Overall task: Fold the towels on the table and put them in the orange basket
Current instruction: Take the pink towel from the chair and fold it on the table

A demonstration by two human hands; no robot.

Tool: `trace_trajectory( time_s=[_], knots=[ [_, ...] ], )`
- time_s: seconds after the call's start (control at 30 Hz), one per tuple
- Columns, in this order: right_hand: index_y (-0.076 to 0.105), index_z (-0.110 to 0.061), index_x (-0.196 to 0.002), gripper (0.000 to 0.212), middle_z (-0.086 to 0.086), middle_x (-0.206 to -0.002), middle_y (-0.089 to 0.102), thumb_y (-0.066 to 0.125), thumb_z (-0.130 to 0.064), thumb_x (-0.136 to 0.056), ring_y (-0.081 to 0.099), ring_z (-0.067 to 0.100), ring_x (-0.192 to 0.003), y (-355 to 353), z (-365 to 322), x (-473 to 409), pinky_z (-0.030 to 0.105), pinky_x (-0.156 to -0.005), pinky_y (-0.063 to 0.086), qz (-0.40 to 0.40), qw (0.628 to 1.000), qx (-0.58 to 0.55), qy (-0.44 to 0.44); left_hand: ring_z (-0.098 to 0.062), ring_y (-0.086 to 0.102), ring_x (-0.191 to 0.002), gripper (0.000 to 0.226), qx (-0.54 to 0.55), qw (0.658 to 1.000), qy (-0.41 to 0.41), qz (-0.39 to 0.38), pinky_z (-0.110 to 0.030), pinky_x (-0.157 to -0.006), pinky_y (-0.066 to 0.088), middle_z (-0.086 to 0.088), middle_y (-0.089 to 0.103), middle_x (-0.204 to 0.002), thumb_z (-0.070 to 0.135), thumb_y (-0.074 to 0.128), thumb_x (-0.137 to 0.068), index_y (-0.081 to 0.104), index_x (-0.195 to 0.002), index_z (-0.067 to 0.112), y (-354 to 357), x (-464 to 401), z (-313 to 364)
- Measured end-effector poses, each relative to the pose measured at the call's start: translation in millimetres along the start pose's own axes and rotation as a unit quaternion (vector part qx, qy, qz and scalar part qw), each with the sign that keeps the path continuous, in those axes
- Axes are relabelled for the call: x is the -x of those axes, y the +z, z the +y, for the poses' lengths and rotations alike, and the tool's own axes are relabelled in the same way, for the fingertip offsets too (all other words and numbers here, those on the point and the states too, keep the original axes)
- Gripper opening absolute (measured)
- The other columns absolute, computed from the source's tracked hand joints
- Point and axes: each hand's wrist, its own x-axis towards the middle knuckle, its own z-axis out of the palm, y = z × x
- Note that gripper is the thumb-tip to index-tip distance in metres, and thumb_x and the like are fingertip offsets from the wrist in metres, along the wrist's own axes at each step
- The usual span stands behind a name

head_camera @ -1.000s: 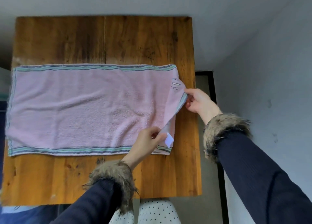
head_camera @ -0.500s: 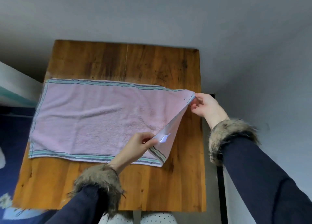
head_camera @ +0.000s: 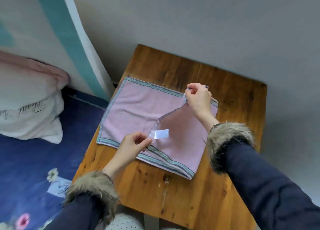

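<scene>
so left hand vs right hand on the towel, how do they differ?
The left hand pinches the near corner by the white label, low over the towel. The right hand pinches the far corner, raised higher. Both hold the same folded-over end.

A home bedroom: a pillow [head_camera: 29,108] on a blue floral bedspread [head_camera: 34,169] beside a wooden table [head_camera: 173,195]
</scene>
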Motion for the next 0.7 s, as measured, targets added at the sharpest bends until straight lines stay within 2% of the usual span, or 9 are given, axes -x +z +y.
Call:
trace_trajectory(
  time_s=[0.17, 0.27, 0.33, 0.4, 0.47, 0.53, 0.6, 0.7],
  knots=[
    [0.068, -0.008, -0.104, 0.024, 0.011, -0.096, 0.068, 0.054, -0.009, -0.084, 0.060, 0.024, -0.096, 70, -68, -1, 0.021, -0.085, 0.035, -0.040, 0.998, 0.024, -0.050, -0.009, 0.055, -0.067, 0.011, 0.024, 0.998, -0.002, 0.054, -0.023, -0.065, 0.046, -0.003, 0.063, -0.070, 0.012, 0.064, -0.086, 0.067, -0.077, 0.006, -76, 3, -17],
    [0.067, -0.008, -0.106, 0.026, 0.011, -0.101, 0.067, 0.052, -0.009, -0.085, 0.059, 0.024, -0.099, 109, -94, -4, 0.025, -0.089, 0.038, -0.067, 0.994, 0.049, -0.073, -0.014, 0.058, -0.070, 0.010, 0.033, 0.994, -0.027, 0.102, -0.032, -0.069, 0.049, -0.011, 0.067, -0.076, 0.014, 0.066, -0.084, 0.069, -0.079, 0.006, -106, 0, -36],
    [0.066, -0.006, -0.106, 0.026, 0.012, -0.105, 0.066, 0.051, -0.007, -0.085, 0.057, 0.025, -0.102, 132, -102, -6, 0.025, -0.088, 0.036, -0.092, 0.987, 0.081, -0.100, -0.016, 0.062, -0.073, 0.009, 0.024, 0.988, -0.059, 0.142, -0.033, -0.072, 0.050, -0.005, 0.069, -0.076, 0.017, 0.067, -0.084, 0.070, -0.079, 0.010, -116, -6, -52],
    [0.065, -0.004, -0.106, 0.027, 0.015, -0.106, 0.064, 0.049, -0.005, -0.085, 0.056, 0.028, -0.101, 155, -105, -7, 0.026, -0.086, 0.035, -0.125, 0.973, 0.128, -0.144, -0.012, 0.062, -0.073, 0.008, -0.015, 0.980, -0.092, 0.175, -0.026, -0.068, 0.048, 0.005, 0.067, -0.073, 0.022, 0.068, -0.084, 0.069, -0.078, 0.016, -121, -12, -71],
    [0.065, -0.002, -0.106, 0.026, 0.017, -0.106, 0.063, 0.048, -0.005, -0.086, 0.056, 0.030, -0.101, 176, -104, -8, 0.031, -0.087, 0.037, -0.159, 0.958, 0.163, -0.175, -0.011, 0.060, -0.073, 0.008, -0.051, 0.973, -0.122, 0.187, -0.023, -0.068, 0.044, 0.006, 0.065, -0.074, 0.025, 0.067, -0.084, 0.067, -0.080, 0.018, -121, -18, -90],
    [0.064, -0.001, -0.107, 0.027, 0.016, -0.108, 0.064, 0.047, -0.005, -0.086, 0.056, 0.028, -0.103, 195, -100, -11, 0.031, -0.088, 0.038, -0.190, 0.951, 0.178, -0.170, -0.013, 0.058, -0.078, 0.010, -0.071, 0.969, -0.143, 0.187, -0.021, -0.069, 0.042, 0.002, 0.063, -0.080, 0.026, 0.065, -0.086, 0.065, -0.082, 0.018, -120, -24, -109],
    [0.061, -0.002, -0.115, 0.032, 0.012, -0.110, 0.063, 0.046, -0.006, -0.088, 0.056, 0.025, -0.102, 210, -93, -16, 0.030, -0.087, 0.040, -0.219, 0.953, 0.171, -0.123, -0.019, 0.052, -0.088, 0.013, -0.134, 0.962, -0.142, 0.193, -0.019, -0.074, 0.034, -0.002, 0.059, -0.087, 0.027, 0.062, -0.087, 0.066, -0.081, 0.016, -119, -30, -124],
    [0.051, -0.006, -0.126, 0.037, 0.010, -0.111, 0.057, 0.045, -0.009, -0.090, 0.052, 0.019, -0.096, 220, -78, -23, 0.026, -0.082, 0.039, -0.231, 0.954, 0.175, -0.078, -0.022, 0.042, -0.095, 0.015, -0.185, 0.948, -0.129, 0.224, -0.029, -0.086, 0.036, -0.003, 0.048, -0.095, 0.025, 0.065, -0.085, 0.067, -0.083, 0.011, -116, -38, -133]
  ],
)
